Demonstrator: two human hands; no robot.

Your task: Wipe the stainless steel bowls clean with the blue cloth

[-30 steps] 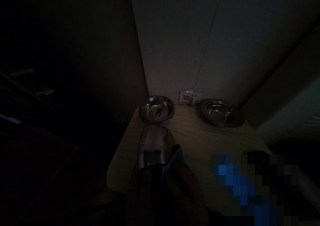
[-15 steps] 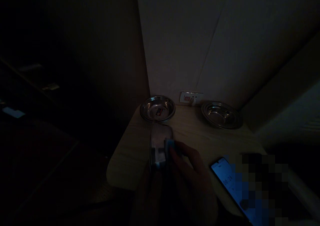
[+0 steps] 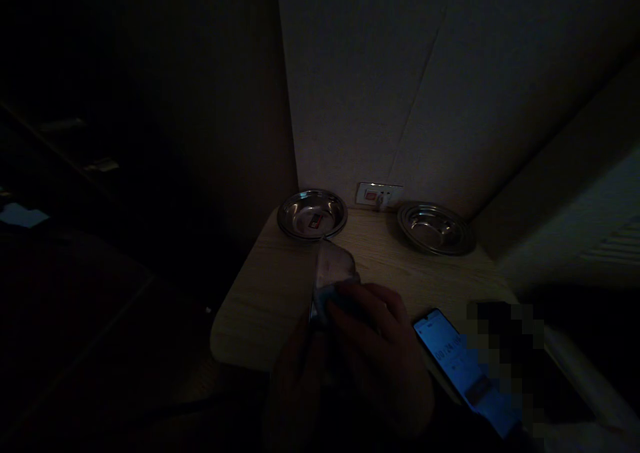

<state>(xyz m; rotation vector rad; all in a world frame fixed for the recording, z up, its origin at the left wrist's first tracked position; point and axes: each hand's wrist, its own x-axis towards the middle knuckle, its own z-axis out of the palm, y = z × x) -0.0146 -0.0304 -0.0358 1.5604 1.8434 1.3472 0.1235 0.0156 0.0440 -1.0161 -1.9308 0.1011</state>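
In the dim head view, a shiny metal bowl (image 3: 334, 263) is held tilted on its side above the front of the table. My left hand (image 3: 299, 373) grips its near edge, with the fingers mostly lost in shadow. Pressed against the bowl's outer wall is a blue cloth (image 3: 327, 299), bunched under the fingers of my right hand (image 3: 385, 346). Whether it is a cloth or a thin sponge is hard to make out. Just beyond the held bowl, a steel bowl (image 3: 313, 214) with a dark label inside rests on the table.
More steel bowls (image 3: 436, 229), apparently nested, sit at the back right of the wooden table (image 3: 245, 306). A lit phone (image 3: 450, 353) showing a timer lies to the right of my hands. A wall socket (image 3: 379, 194) with something plugged in is behind the table.
My right hand has slid the blue cloth leftward across the bowl's wall, towards its rim. The bowl has shifted slightly right in view. My left hand keeps its grip.
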